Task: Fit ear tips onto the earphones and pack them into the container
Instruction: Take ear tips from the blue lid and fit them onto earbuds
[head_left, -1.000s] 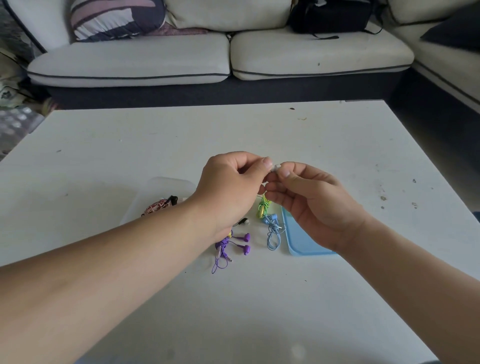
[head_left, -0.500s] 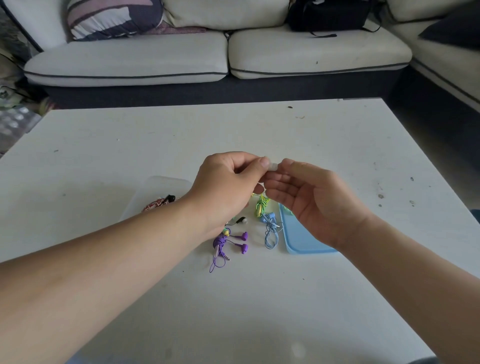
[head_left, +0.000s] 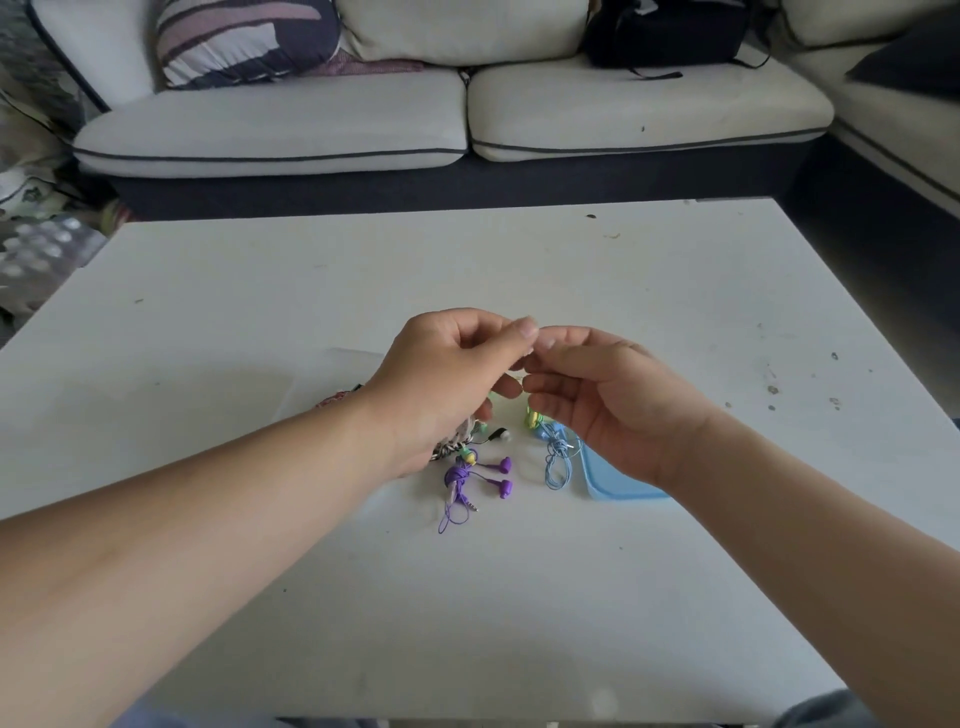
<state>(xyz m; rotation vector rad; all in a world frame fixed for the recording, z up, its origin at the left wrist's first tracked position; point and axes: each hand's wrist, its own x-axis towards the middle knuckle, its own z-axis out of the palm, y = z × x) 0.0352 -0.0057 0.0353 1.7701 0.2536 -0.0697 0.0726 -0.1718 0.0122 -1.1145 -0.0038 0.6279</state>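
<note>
My left hand (head_left: 447, 379) and my right hand (head_left: 613, 405) meet fingertip to fingertip above the table. The right thumb and forefinger pinch a small pale ear tip (head_left: 546, 343), mostly hidden. My left hand pinches an earbud against it; the bud itself is hidden. The green-yellow earphones (head_left: 532, 418) lie bunched just below the hands. On the table lie purple earphones (head_left: 485, 475), blue earphones (head_left: 556, 460) and a black-and-white earbud (head_left: 500, 435). A clear container (head_left: 332, 371) sits behind my left wrist with a reddish earphone bundle (head_left: 335, 401) in it.
A light blue lid (head_left: 618, 486) lies flat under my right wrist. The white table (head_left: 519, 597) stretches wide around the pile, with its far edge near a sofa (head_left: 363, 130). A black bag (head_left: 665, 31) rests on the sofa cushions.
Both hands have stayed joined at the fingertips, with only small finger movements. The white ear tip shows less between the fingers than before.
</note>
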